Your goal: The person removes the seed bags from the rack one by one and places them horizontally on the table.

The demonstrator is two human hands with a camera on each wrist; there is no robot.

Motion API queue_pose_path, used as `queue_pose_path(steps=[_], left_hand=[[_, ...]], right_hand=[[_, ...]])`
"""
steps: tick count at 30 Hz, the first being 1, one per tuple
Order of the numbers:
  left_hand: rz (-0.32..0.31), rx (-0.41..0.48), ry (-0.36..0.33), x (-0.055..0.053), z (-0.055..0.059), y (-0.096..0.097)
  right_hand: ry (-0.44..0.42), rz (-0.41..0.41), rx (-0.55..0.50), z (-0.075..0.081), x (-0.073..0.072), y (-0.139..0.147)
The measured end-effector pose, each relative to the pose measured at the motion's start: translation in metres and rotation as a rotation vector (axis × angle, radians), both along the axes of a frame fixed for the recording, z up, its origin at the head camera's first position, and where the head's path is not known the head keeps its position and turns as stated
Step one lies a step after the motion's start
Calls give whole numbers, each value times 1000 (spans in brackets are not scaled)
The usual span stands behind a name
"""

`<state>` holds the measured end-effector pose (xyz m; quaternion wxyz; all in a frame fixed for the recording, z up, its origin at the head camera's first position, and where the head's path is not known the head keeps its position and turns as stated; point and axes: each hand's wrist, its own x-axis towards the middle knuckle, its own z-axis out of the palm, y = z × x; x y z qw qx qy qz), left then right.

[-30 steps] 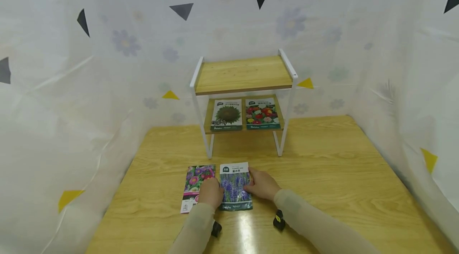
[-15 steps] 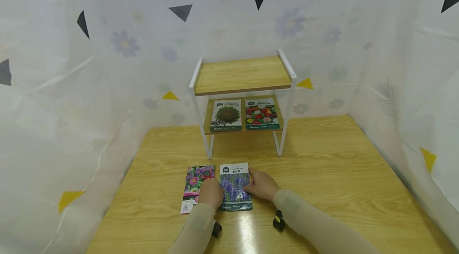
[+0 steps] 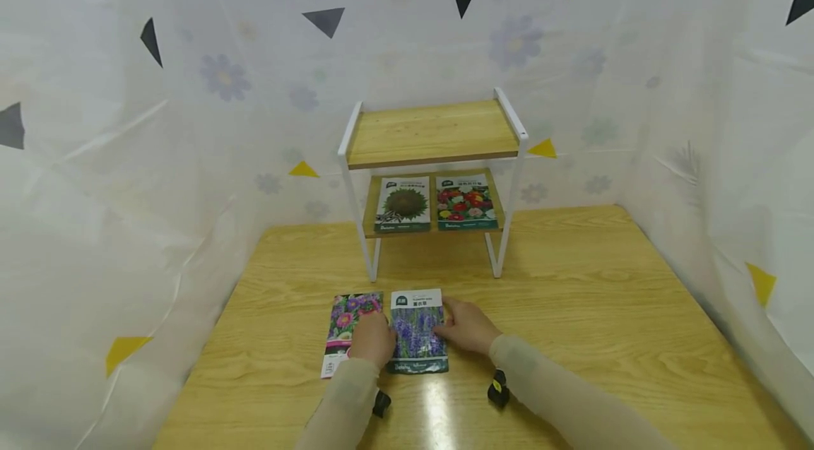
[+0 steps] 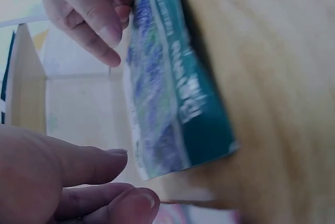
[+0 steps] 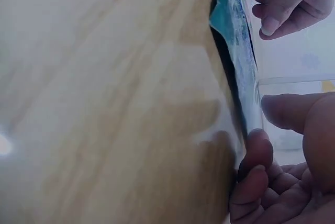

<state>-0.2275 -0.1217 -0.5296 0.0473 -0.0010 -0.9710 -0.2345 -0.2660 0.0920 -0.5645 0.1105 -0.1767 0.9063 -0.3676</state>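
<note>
A lavender seed packet (image 3: 416, 330) with a dark green lower band lies face up on the table. My left hand (image 3: 373, 340) is at its left edge, partly over a pink-and-purple flower seed packet (image 3: 343, 323) lying alongside. In the left wrist view the left fingers (image 4: 94, 164) are bent near the lavender packet's edge, with nothing plainly held. My right hand (image 3: 469, 326) rests at the lavender packet's right side, thumb and forefinger spread along that edge. In the right wrist view a right fingertip (image 5: 257, 139) touches or nearly touches the edge, and a gap shows below the thumb.
Behind the packets stands a two-tier wooden shelf (image 3: 432, 131) with white side frames. Its lower tier holds a sunflower seed packet (image 3: 403, 204) and a mixed-flower seed packet (image 3: 466, 203). Patterned white sheeting (image 3: 407, 26) hangs around the wooden table (image 3: 585, 294).
Both hands stay at the lavender packet's two sides, with only very slight shifts. The packets and the shelf keep their places.
</note>
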Motion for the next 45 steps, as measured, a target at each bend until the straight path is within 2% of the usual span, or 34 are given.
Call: queue_pose_path(steps=[5,9,14,20,24,29,32,39,45], left_hand=[[-10,69,5,-1,14,-3],[-21,100,13,-3,33,-5],[-42,148,70,-8,62,-7],[-39,84,182,-14,87,-8],[-44,56,207,-18,98,-9],[-75,44,234,-25,111,-9],[-95,47,241,-29,119,-8],[-138,82,223,-42,134,-3],[-140,110,159,-60,139,3]], right_hand=[[-11,-1,-40,13,-1,3],[24,16,-66,34,-4,3],[102,20,-75,66,-7,1],[229,31,-90,105,-11,-3],[291,30,-88,128,-15,-4],[338,17,-74,148,-25,-3],[322,-5,-70,160,-29,-4],[216,-54,-40,185,-41,-9],[153,-88,12,198,-57,-14]])
